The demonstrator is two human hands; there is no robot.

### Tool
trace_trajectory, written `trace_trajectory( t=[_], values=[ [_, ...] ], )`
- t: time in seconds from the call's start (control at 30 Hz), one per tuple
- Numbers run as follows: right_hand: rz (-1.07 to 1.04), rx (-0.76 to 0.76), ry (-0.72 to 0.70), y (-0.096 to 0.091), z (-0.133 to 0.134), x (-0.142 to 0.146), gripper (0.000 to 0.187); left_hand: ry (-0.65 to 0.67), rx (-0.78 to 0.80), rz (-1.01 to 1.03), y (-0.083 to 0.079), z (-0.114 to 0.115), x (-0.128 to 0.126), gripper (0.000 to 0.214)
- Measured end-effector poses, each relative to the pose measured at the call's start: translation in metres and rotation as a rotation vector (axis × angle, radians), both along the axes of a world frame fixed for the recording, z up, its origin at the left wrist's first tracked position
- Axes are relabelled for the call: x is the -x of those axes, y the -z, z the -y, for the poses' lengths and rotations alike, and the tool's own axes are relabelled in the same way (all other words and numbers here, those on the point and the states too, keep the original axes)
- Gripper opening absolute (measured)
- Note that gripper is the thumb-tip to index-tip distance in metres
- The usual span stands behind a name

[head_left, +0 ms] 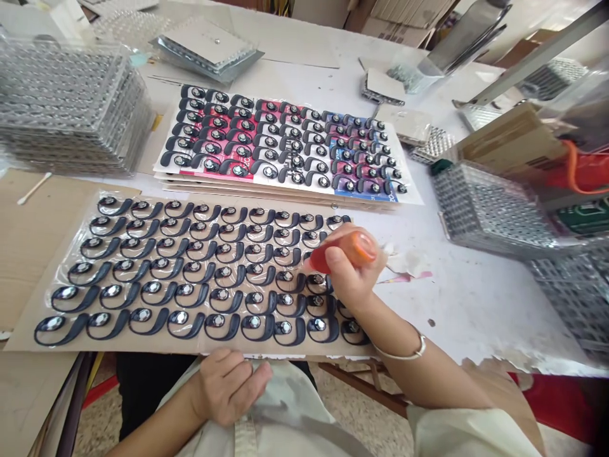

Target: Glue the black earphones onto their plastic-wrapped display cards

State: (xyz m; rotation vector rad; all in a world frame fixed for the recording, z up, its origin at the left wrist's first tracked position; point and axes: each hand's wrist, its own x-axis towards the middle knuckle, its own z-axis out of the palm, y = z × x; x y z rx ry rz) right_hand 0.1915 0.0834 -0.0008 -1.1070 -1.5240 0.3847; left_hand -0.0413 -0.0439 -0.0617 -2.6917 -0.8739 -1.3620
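Note:
In my right hand (354, 266) is a red-orange squeeze bottle (340, 254), tilted so that its narrow tip points down-left at the black hook-shaped pieces (221, 324). Each piece bears a round silver disc, like an ear-hook earphone part. They lie in rows on a brown cardboard sheet (28, 336) under or on clear film. The hand covers several pieces at the sheet's right side; whether the tip touches one I cannot tell. My left hand (233, 384) is loosely curled into a fist by my lap, just below the sheet's front edge.
Behind lies a stack of printed boards (290, 190) with more black pieces in rows. Stacked clear trays (71, 108) rise at the left, with other trays (495, 209) at the right. A cotton swab (34, 189) lies at left; torn scraps (413, 260) lie right of the bottle.

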Motion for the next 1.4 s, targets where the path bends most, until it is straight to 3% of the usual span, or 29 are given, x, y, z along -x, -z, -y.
trace_trajectory(
  t=[1.4],
  values=[
    [0.157,-0.077,-0.112,0.0042,-0.0004,0.0086,0.011,0.02,0.026,-0.017,-0.0001,0.0,0.0005,0.02]
  ],
)
